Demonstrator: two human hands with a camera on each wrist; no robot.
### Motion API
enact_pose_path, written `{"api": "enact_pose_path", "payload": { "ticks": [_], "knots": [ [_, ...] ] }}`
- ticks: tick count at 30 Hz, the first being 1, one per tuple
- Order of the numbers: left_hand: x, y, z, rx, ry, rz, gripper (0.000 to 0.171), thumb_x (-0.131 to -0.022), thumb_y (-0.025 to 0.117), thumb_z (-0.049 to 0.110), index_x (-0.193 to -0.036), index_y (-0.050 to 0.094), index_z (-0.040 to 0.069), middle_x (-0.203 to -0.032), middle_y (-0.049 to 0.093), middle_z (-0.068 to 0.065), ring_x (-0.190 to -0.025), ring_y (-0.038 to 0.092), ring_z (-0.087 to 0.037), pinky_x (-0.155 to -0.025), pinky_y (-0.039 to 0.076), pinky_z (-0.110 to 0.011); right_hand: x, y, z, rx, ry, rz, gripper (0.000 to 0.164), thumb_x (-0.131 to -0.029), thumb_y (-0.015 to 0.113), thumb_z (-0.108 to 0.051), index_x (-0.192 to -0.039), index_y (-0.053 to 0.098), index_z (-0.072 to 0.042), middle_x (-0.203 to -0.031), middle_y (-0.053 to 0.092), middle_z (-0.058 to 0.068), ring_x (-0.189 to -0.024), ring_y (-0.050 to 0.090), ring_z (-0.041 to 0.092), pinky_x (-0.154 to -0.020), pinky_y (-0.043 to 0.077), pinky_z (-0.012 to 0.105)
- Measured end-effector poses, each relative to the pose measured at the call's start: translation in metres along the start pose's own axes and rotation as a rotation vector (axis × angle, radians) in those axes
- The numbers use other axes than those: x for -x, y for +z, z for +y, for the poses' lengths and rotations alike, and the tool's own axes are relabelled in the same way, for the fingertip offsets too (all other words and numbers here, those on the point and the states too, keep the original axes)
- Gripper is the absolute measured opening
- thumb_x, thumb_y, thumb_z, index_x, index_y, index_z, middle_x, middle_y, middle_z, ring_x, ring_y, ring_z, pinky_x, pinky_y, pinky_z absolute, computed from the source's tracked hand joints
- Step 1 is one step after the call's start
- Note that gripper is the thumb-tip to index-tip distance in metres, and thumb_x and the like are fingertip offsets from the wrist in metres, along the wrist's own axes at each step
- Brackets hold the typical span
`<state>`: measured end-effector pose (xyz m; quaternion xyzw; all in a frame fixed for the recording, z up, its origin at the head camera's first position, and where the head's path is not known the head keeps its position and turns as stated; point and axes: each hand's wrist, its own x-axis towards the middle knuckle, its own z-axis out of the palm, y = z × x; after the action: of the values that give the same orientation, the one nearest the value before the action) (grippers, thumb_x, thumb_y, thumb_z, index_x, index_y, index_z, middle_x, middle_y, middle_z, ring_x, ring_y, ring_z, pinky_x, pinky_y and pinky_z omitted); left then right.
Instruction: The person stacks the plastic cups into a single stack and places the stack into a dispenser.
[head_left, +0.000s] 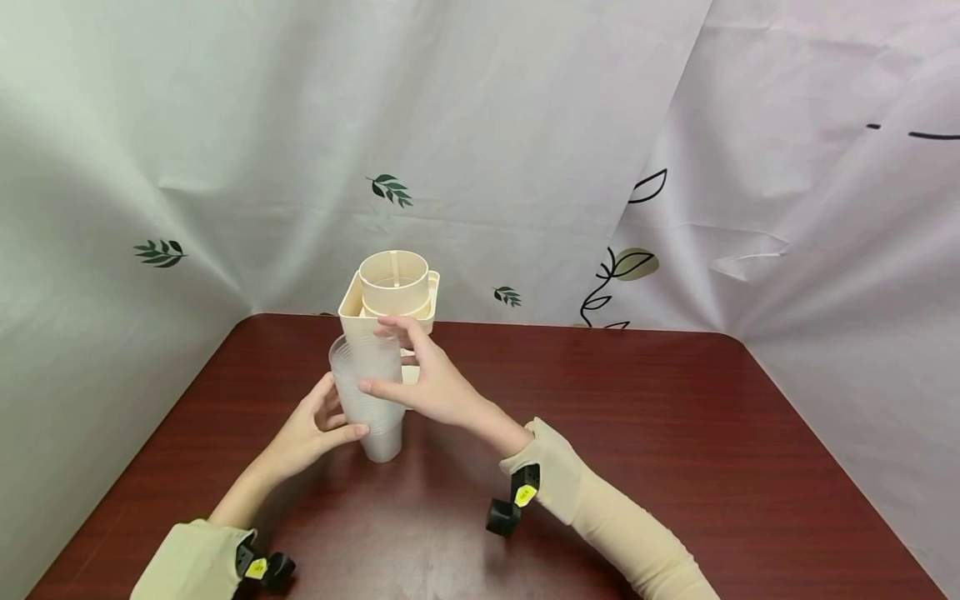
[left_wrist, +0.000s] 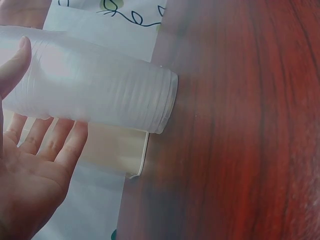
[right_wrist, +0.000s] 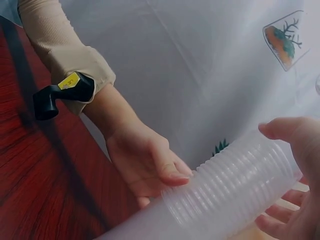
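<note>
A tall stack of clear plastic cups (head_left: 369,383) is between my two hands, wide rims up and narrow end down, leaning slightly. Low on the stack, my left hand (head_left: 303,437) holds it, thumb (left_wrist: 15,67) on one side and fingers (left_wrist: 70,145) on the other. My right hand (head_left: 431,379) holds the upper part, its thumb (right_wrist: 282,129) and fingers (right_wrist: 280,220) on opposite sides near the rims. Just behind the stack stands a cream plastic holder (head_left: 397,287) with a round open tube on top, its lower part mostly hidden by the cups and right hand.
The dark red-brown wooden table (head_left: 600,433) spreads out to the right of the hands. A pale curtain (head_left: 480,125) with leaf prints hangs behind it and at the sides. Each sleeve carries a small black wrist camera (head_left: 513,500).
</note>
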<state>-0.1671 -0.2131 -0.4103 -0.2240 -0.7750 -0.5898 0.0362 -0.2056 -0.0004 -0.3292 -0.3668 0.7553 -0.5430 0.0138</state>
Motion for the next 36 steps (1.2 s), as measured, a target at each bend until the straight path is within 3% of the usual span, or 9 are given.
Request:
{"api": "enact_pose_path", "payload": {
  "ticks": [11, 21, 29, 36],
  "knots": [
    [0.001, 0.001, 0.0, -0.007, 0.008, 0.01, 0.08, -0.084, 0.068, -0.003, -0.148, 0.023, 0.009, -0.13, 0.047, 0.023, -0.112, 0.054, 0.007, -0.088, 0.05, -0.015, 0.006, 0.001, 0.002, 0.001, 0.04, -0.022, 0.056, -0.093, 0.063, -0.02, -0.142, 0.037, -0.016, -0.144, 0.045, 0.005, -0.124, 0.053, 0.021, -0.1, 0.047, 0.03],
    [0.001, 0.001, 0.0, -0.017, 0.013, 0.017, 0.079, -0.084, 0.068, -0.003, -0.148, 0.024, 0.009, -0.13, 0.048, 0.023, -0.112, 0.054, 0.007, -0.088, 0.05, -0.015, 0.008, 0.001, 0.007, -0.017, 0.052, -0.039, 0.057, -0.094, 0.061, -0.02, -0.145, 0.035, -0.016, -0.146, 0.042, 0.005, -0.121, 0.055, 0.022, -0.098, 0.048, 0.03],
    [0.002, 0.003, -0.003, 0.0, 0.032, 0.025, 0.077, -0.083, 0.068, -0.006, -0.147, 0.026, 0.007, -0.13, 0.048, 0.023, -0.113, 0.053, 0.007, -0.088, 0.05, -0.014, 0.015, -0.001, 0.018, -0.01, 0.085, -0.138, 0.075, -0.089, 0.068, -0.02, -0.149, 0.023, -0.02, -0.143, 0.042, 0.003, -0.122, 0.053, 0.016, -0.099, 0.048, 0.031],
    [0.002, 0.002, -0.005, 0.01, 0.034, 0.023, 0.075, -0.082, 0.068, -0.007, -0.144, 0.029, 0.007, -0.13, 0.048, 0.021, -0.113, 0.053, 0.007, -0.088, 0.05, -0.014, 0.021, 0.001, 0.038, -0.023, 0.097, -0.224, 0.091, -0.079, 0.078, -0.009, -0.149, 0.021, -0.015, -0.141, 0.043, 0.006, -0.121, 0.054, 0.024, -0.096, 0.048, 0.023]
  ]
}}
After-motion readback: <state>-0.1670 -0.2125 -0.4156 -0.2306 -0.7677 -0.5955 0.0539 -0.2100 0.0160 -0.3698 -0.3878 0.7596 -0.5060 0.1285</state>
